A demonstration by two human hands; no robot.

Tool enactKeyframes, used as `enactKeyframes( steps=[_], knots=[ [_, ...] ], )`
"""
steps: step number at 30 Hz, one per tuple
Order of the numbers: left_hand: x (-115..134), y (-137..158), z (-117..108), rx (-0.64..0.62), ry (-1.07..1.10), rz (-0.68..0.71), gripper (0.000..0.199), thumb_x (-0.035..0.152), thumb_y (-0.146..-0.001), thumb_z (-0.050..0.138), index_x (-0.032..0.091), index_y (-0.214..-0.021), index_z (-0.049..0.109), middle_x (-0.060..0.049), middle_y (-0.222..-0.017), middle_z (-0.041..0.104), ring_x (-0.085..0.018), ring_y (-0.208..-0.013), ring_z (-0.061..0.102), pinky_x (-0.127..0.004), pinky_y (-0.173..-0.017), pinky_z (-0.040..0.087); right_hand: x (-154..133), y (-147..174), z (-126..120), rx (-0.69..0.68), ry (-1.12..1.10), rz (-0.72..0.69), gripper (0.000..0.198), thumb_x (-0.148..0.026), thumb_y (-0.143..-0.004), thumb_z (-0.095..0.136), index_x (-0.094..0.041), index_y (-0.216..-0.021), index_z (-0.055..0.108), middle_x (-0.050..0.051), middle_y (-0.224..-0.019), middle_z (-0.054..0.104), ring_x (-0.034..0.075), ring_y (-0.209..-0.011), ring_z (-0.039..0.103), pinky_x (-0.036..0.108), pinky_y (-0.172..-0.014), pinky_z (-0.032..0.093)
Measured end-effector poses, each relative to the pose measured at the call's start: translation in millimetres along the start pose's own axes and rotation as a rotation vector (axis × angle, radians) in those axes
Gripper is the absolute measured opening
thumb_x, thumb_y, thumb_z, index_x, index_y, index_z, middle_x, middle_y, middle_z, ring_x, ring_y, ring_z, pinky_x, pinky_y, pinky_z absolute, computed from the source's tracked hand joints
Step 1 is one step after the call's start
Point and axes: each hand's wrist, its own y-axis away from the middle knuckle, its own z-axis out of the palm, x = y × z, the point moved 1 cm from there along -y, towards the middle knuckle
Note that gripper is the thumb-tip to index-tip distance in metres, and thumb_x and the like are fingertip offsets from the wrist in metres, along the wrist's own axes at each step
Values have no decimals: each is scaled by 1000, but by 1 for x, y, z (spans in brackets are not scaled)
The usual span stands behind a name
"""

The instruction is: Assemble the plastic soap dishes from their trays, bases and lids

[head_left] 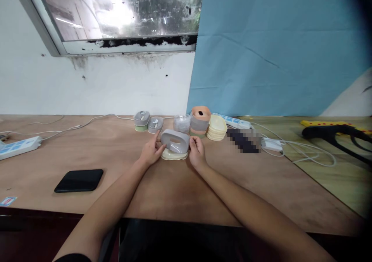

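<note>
My left hand (pixel 151 149) grips the left side of a grey plastic box shell (pixel 181 141) with an oval opening in it. On its right edge, the fingers of my right hand (pixel 197 151) are pinched. The shell is tilted up, its hollow side towards me. Just beneath it, a cream plastic tray (pixel 174 155) lies on the table; whether the two touch I cannot tell. Behind my hands stand a clear plastic stack (pixel 182 123), a stack of orange and grey shells (pixel 200 118) and a stack of cream trays (pixel 216 128).
Grey lidded boxes (pixel 155 124) stand behind my left hand. A black phone (pixel 79 180) lies at the left on the wooden table (pixel 162 200). Power strips (pixel 21 147), white cables and a charger (pixel 272 144) are at both sides. A black-handled tool (pixel 334 132) is far right.
</note>
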Motion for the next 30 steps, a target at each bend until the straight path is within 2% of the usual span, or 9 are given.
enactKeyframes(
  steps=[6, 12, 15, 19, 23, 30],
  knots=[
    [1, -1, 3, -29, 20, -16, 67, 40, -86, 53, 18, -145, 29, -1, -79, 65, -14, -67, 59, -27, -70, 45, 13, -6, -2, 23, -17, 27, 34, -54, -85, 47, -21, -86, 54, 0, -76, 55, 16, -70, 50, 27, -65, 43],
    [1, 0, 1, -3, 33, 47, 58, 43, -86, 52, 19, -138, 41, -2, -89, 65, -12, -65, 57, -25, -69, 46, 15, -12, -4, 98, -2, 53, 34, -52, -85, 47, -20, -95, 54, 3, -87, 61, 17, -77, 55, 27, -68, 43],
    [3, 2, 1, -22, 32, 93, 59, 42, -84, 56, 19, -137, 42, -1, -86, 65, -11, -64, 57, -25, -68, 46, 11, -15, -8, 118, 71, 37, 36, -53, -87, 44, -19, -90, 56, 3, -84, 62, 18, -78, 56, 28, -69, 42],
    [5, 3, 1, -25, 77, 125, 58, 40, -83, 57, 19, -135, 44, 0, -79, 65, -10, -61, 56, -24, -67, 46, 6, -15, -13, 58, 186, -20, 37, -54, -88, 42, -20, -88, 57, 2, -80, 61, 19, -75, 55, 28, -68, 41],
    [4, 3, 0, -48, 96, 102, 56, 43, -83, 58, 17, -132, 48, 1, -73, 64, -11, -61, 57, -24, -66, 46, 10, -18, -15, -14, 230, 14, 32, -52, -84, 49, -20, -88, 57, -1, -70, 58, 17, -64, 52, 27, -59, 39],
    [4, 3, 2, -85, 50, 59, 50, 45, -85, 54, 18, -126, 55, 1, -69, 66, -13, -63, 59, -23, -64, 43, 17, -29, -15, -122, 331, 95, 27, -42, -82, 47, -19, -85, 60, 2, -78, 65, 19, -73, 57, 28, -66, 41]
  ],
)
